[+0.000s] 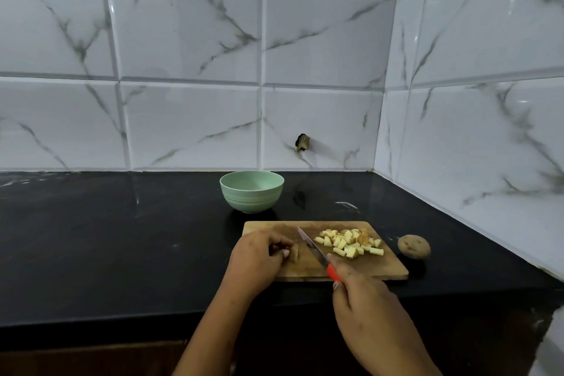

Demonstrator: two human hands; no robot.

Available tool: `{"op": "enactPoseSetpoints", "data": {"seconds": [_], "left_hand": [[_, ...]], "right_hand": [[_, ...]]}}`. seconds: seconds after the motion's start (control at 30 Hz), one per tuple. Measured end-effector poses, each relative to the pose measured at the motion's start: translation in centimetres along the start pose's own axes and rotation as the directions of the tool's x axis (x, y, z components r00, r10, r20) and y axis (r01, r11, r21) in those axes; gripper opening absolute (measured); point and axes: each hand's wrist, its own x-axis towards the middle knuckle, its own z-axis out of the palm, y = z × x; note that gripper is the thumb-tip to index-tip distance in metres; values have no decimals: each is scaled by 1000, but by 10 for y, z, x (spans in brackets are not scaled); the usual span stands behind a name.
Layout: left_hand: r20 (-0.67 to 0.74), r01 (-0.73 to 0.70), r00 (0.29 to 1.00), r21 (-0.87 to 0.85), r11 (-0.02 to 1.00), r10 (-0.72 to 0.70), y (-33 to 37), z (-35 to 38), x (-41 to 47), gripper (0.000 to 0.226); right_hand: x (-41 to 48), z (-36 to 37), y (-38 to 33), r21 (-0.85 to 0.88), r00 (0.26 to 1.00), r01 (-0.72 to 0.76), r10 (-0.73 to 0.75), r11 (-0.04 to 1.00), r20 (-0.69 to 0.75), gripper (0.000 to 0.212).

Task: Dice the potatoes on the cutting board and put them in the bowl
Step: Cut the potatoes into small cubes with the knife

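A wooden cutting board (378, 267) lies on the black counter. A pile of diced potato (351, 243) covers its right half. My left hand (259, 256) pins a small unpeeled potato piece (294, 253) against the board's left part. My right hand (366, 299) grips the red handle of a knife (312, 247), whose blade slants up and left, just right of that piece. A light green bowl (251, 191) stands behind the board; nothing shows inside it. A whole brown potato (414, 246) rests on the counter to the right of the board.
The black counter (122, 238) runs left from the board. White marble-look tiled walls meet in a corner at the back right (380, 143). A small dark hole (302, 142) marks the back wall above the counter. The counter's front edge lies just below the board.
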Motion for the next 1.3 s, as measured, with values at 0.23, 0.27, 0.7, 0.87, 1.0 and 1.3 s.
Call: {"op": "enactPoseSetpoints", "data": {"seconds": [0.23, 0.27, 0.7, 0.87, 1.0, 1.3], "left_hand": [[-59, 3, 998, -10, 1000, -4, 3, 4, -4, 18], [-68, 9, 998, -27, 1000, -11, 3, 4, -4, 17], [-78, -12, 997, -20, 1000, 10, 1, 6, -2, 13], [-68, 9, 998, -17, 1000, -10, -2, 8, 0, 10], [-54, 12, 998, -13, 1000, -13, -3, 9, 2, 7], [-59, 11, 998, -44, 999, -14, -5, 11, 4, 6]], "right_hand": [[2, 8, -9, -41, 999, 21, -19, 999, 50, 52], [2, 9, -9, -58, 999, 27, -24, 998, 49, 53], [5, 10, -17, -268, 995, 16, 10, 963, 95, 58], [7, 17, -29, -394, 982, 39, 39, 918, 186, 71], [14, 16, -27, -368, 988, 40, 17, 929, 151, 65], [40, 33, -38, -392, 981, -7, 82, 920, 175, 54]]}}
